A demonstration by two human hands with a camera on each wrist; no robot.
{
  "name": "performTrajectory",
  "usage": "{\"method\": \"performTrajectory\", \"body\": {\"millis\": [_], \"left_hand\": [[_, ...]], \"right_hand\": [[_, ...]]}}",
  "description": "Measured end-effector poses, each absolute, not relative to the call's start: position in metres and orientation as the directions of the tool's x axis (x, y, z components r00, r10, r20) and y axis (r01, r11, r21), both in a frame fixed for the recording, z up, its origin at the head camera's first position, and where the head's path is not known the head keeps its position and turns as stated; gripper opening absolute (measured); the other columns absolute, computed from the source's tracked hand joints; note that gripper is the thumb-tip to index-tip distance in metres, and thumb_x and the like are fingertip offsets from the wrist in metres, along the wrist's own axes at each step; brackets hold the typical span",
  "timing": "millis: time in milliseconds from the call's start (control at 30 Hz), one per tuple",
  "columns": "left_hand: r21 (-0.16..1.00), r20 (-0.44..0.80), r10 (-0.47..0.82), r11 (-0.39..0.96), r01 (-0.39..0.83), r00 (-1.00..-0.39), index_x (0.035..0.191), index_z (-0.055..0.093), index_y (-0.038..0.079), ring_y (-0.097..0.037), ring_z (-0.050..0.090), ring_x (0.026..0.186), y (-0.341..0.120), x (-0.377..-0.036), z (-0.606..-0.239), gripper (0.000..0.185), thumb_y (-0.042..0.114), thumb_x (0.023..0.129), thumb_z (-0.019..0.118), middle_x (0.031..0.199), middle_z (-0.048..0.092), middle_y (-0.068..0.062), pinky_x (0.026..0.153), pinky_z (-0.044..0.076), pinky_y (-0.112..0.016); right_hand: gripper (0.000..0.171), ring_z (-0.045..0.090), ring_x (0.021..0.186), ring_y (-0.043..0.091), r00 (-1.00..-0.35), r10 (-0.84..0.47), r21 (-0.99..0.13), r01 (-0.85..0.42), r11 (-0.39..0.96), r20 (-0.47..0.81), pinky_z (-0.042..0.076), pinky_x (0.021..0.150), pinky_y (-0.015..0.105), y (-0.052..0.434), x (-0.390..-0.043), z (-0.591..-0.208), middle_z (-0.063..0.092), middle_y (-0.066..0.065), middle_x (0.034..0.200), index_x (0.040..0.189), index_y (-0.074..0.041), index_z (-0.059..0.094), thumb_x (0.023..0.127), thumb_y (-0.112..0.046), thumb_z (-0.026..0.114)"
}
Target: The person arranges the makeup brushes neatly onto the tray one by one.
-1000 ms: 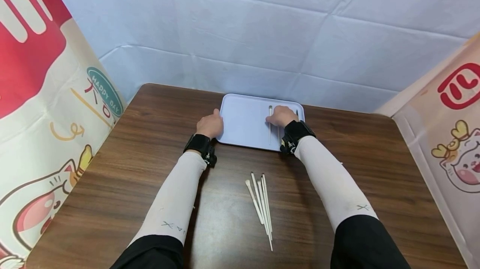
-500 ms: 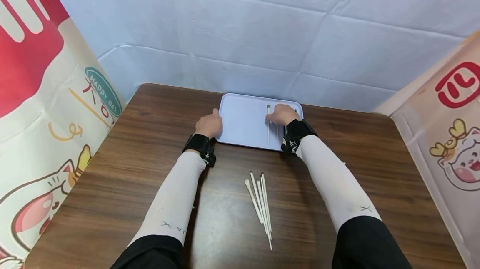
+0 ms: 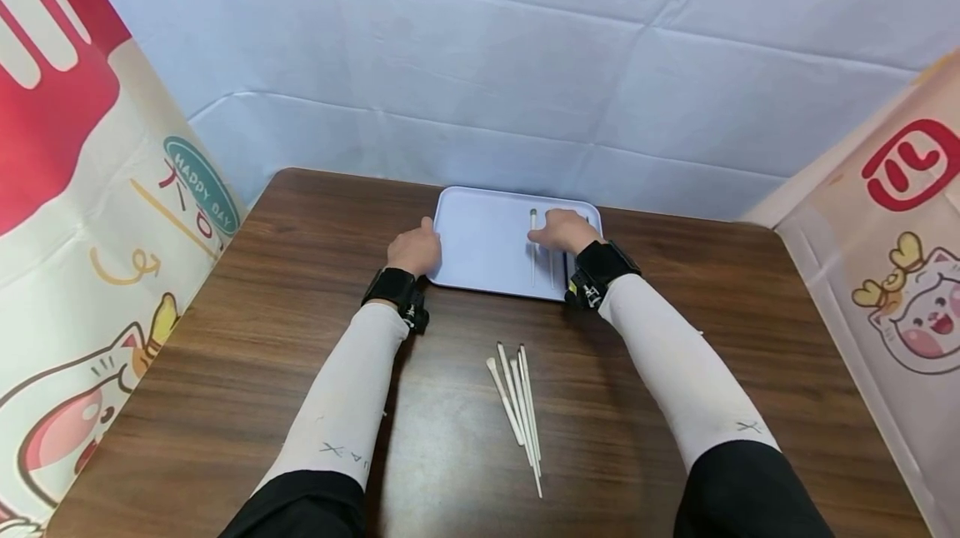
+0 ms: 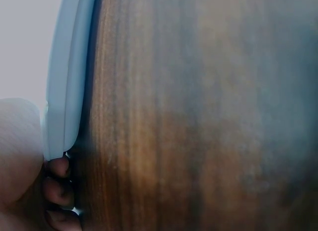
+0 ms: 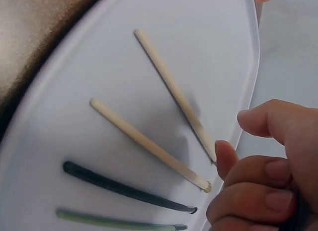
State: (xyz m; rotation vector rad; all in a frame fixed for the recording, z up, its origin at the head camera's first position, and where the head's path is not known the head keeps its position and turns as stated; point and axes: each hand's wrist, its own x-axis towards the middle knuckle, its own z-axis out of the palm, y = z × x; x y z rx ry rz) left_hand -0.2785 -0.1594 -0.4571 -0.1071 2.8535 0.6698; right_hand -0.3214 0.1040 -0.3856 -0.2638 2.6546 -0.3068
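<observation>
A pale blue tray (image 3: pixel 480 238) lies at the far middle of the brown table (image 3: pixel 285 288). My left hand (image 3: pixel 412 251) grips its left rim (image 4: pixel 64 92), fingertips (image 4: pixel 58 186) curled under the edge and the thumb on top. My right hand (image 3: pixel 564 230) hovers over the tray's right part (image 5: pixel 198 42), fingers loosely curled, with nothing between them and the thumb. One fingertip (image 5: pixel 224 156) is at the end of a cream stick (image 5: pixel 171 87). Beside that stick lie a second cream stick (image 5: pixel 149 141), a dark stick (image 5: pixel 124 187) and a green stick (image 5: pixel 109 222).
Several loose white sticks (image 3: pixel 517 401) lie in a bunch on the table between my forearms, nearer to me than the tray. Printed banners (image 3: pixel 90 213) stand along both sides, and a white cloth wall (image 3: pixel 525 63) closes the back.
The view has drifted a little to the left. My right wrist has eased slightly to the right over the tray. The left hand keeps its grip on the rim.
</observation>
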Motion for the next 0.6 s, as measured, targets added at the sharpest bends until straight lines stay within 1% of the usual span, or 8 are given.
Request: {"method": "performTrajectory", "body": {"millis": [33, 67, 133, 167, 233, 267, 333, 600], "left_hand": [[0.431, -0.221, -0.021, 0.895, -0.117, -0.975, 0.134, 0.04, 0.003, -0.037, 0.059, 0.091, -0.159, -0.279, -0.457, 0.036, 0.028, 0.111, 0.03, 0.102, 0.061, -0.02, 0.085, 0.048, -0.05], [0.431, -0.224, -0.02, 0.895, -0.117, -0.974, 0.135, 0.04, 0.003, -0.037, 0.059, 0.091, -0.159, -0.279, -0.457, 0.036, 0.028, 0.111, 0.03, 0.102, 0.061, -0.02, 0.084, 0.048, -0.05], [0.428, -0.227, -0.02, 0.896, -0.118, -0.974, 0.135, 0.04, 0.003, -0.037, 0.059, 0.09, -0.158, -0.279, -0.457, 0.036, 0.028, 0.111, 0.03, 0.102, 0.061, -0.02, 0.083, 0.048, -0.049], [0.428, -0.228, -0.021, 0.896, -0.12, -0.973, 0.135, 0.04, 0.003, -0.037, 0.059, 0.09, -0.157, -0.279, -0.456, 0.036, 0.028, 0.111, 0.03, 0.101, 0.061, -0.02, 0.083, 0.048, -0.049], [0.425, -0.232, -0.023, 0.897, -0.123, -0.972, 0.134, 0.039, 0.003, -0.037, 0.059, 0.09, -0.157, -0.279, -0.456, 0.036, 0.028, 0.111, 0.03, 0.101, 0.06, -0.02, 0.083, 0.048, -0.049], [0.424, -0.234, -0.024, 0.897, -0.124, -0.972, 0.135, 0.039, 0.003, -0.037, 0.059, 0.09, -0.156, -0.279, -0.456, 0.036, 0.028, 0.111, 0.03, 0.101, 0.061, -0.02, 0.083, 0.048, -0.049], [0.423, -0.238, -0.025, 0.897, -0.127, -0.971, 0.136, 0.039, 0.003, -0.037, 0.059, 0.091, -0.155, -0.279, -0.456, 0.037, 0.028, 0.111, 0.029, 0.102, 0.061, -0.02, 0.084, 0.048, -0.049], [0.425, -0.235, -0.033, 0.895, -0.134, -0.971, 0.139, 0.039, 0.003, -0.039, 0.06, 0.097, -0.153, -0.279, -0.456, 0.039, 0.028, 0.111, 0.029, 0.109, 0.062, -0.022, 0.087, 0.049, -0.052]], "right_hand": [[0.067, 0.054, 0.113, 0.033, -0.878, -0.246, -0.259, -0.146, 0.955, -0.411, 0.044, 0.099, 0.047, 0.105, -0.32, -0.385, 0.05, 0.026, 0.143, 0.149, 0.008, 0.038, 0.102, -0.037, 0.051], [0.068, 0.055, 0.113, 0.033, -0.876, -0.253, -0.261, -0.153, 0.953, -0.41, 0.044, 0.099, 0.047, 0.106, -0.318, -0.383, 0.05, 0.026, 0.143, 0.15, 0.009, 0.036, 0.101, -0.037, 0.051], [0.059, 0.058, 0.099, 0.029, -0.874, -0.257, -0.257, -0.159, 0.953, -0.412, 0.046, 0.091, 0.043, 0.106, -0.315, -0.381, 0.06, 0.023, 0.123, 0.14, 0.008, 0.048, 0.101, -0.037, 0.052], [0.051, 0.057, 0.088, 0.026, -0.873, -0.256, -0.252, -0.16, 0.955, -0.416, 0.046, 0.084, 0.04, 0.106, -0.313, -0.38, 0.062, 0.019, 0.106, 0.127, 0.006, 0.056, 0.101, -0.038, 0.052], [0.039, 0.049, 0.068, 0.02, -0.868, -0.255, -0.246, -0.16, 0.956, -0.426, 0.042, 0.07, 0.035, 0.107, -0.309, -0.378, 0.051, 0.007, 0.076, 0.095, -0.001, 0.06, 0.101, -0.038, 0.052], [0.039, 0.042, 0.06, 0.017, -0.863, -0.258, -0.247, -0.162, 0.956, -0.434, 0.038, 0.064, 0.034, 0.107, -0.307, -0.376, 0.041, 0.002, 0.068, 0.081, -0.006, 0.054, 0.101, -0.039, 0.052], [0.045, 0.035, 0.053, 0.013, -0.856, -0.268, -0.246, -0.171, 0.954, -0.443, 0.034, 0.058, 0.032, 0.107, -0.302, -0.374, 0.032, -0.003, 0.059, 0.066, -0.014, 0.041, 0.101, -0.039, 0.052], [0.051, 0.036, 0.049, 0.013, -0.848, -0.338, -0.265, -0.245, 0.933, -0.407, 0.035, 0.056, 0.032, 0.113, -0.273, -0.367, 0.035, -0.004, 0.053, 0.057, -0.017, 0.039, 0.101, -0.037, 0.053]]}}
